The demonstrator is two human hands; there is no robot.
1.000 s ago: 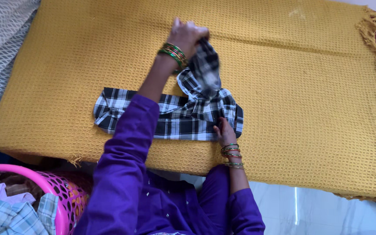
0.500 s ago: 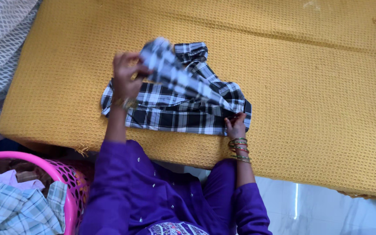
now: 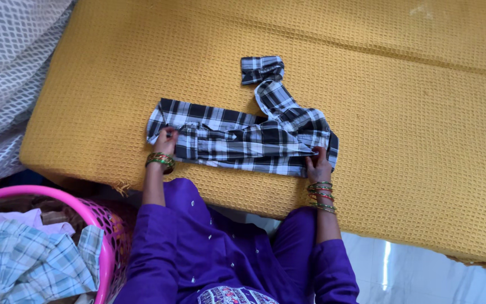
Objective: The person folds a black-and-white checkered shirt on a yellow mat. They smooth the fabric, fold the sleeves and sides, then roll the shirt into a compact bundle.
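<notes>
Pressing flat at centre frame: left hand (image 3: pixel 166 141) and right hand (image 3: pixel 317 166), each grip with fingers together on the black-and-white checked shirt (image 3: pixel 243 138), folded into a long band, one cuffed sleeve trailing toward upper centre. Lying on a mustard waffle-weave cover (image 3: pixel 395 84), fringed along the near edge. Cut off at lower left: pink plastic basket (image 3: pixel 105 247) holding pale checked cloth (image 3: pixel 23 264). Hidden beneath the cover: whatever supports it.

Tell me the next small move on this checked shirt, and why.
Probably fold the loose sleeve down onto the checked shirt. It alone sticks out across the yellow cover, while the left hand and right hand pin the folded ends flat.
</notes>
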